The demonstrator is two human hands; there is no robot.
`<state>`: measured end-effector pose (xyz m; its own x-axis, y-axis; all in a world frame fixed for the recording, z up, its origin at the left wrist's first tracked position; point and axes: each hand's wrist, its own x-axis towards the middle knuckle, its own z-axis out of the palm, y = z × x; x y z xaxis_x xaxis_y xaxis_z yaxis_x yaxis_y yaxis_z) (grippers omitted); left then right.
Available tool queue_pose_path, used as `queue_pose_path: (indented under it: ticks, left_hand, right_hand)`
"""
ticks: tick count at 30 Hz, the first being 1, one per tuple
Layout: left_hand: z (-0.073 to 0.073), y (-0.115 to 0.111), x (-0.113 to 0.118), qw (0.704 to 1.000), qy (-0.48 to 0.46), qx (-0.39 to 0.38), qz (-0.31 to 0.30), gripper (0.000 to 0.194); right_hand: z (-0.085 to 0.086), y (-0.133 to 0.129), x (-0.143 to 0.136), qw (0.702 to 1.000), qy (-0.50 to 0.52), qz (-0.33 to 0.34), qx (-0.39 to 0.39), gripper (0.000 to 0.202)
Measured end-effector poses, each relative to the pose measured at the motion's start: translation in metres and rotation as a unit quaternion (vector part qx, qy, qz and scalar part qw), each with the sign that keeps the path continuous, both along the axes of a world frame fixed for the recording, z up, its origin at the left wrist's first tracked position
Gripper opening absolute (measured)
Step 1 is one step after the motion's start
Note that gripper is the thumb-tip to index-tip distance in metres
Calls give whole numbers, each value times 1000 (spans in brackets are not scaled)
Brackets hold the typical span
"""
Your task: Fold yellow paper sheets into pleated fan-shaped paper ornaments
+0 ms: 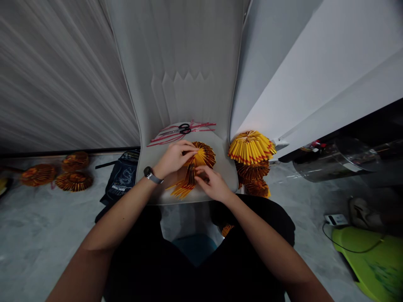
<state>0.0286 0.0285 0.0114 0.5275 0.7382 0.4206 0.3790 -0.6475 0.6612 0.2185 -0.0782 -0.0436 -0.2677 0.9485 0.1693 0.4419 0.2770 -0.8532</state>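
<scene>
Two hands over seat of grey chair [227, 178], at pleated gold paper [206, 157] lying there: right hand [212, 183] at lower folds, whether gripping cannot tell; left hand [176, 158] pinching upper folds. Toward chair's backrest: black-handled scissors [184, 128] on pink strips [206, 124]. Right of chair: stacked yellow pleated pieces [252, 147]. Left of chair: dark backpack [121, 178]; farther left, three pleated rounds [74, 181] on floor.
</scene>
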Motion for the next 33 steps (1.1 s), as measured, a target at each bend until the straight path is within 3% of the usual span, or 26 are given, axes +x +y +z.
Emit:
queue_pose_path:
  ticks: [21, 27, 33]
  left_hand:
    - [0, -5, 5, 999, -4, 39, -3, 19]
    - [-2, -3, 5, 999, -14, 37, -6, 18]
    - [-3, -2, 4, 999, -8, 31, -6, 19]
  right_hand:
    - [1, 3, -6, 1000, 4, -3, 3, 31]
    - [4, -1, -8, 974, -173, -56, 133, 30]
    - [1, 2, -3, 962, -207, 15, 179, 21]
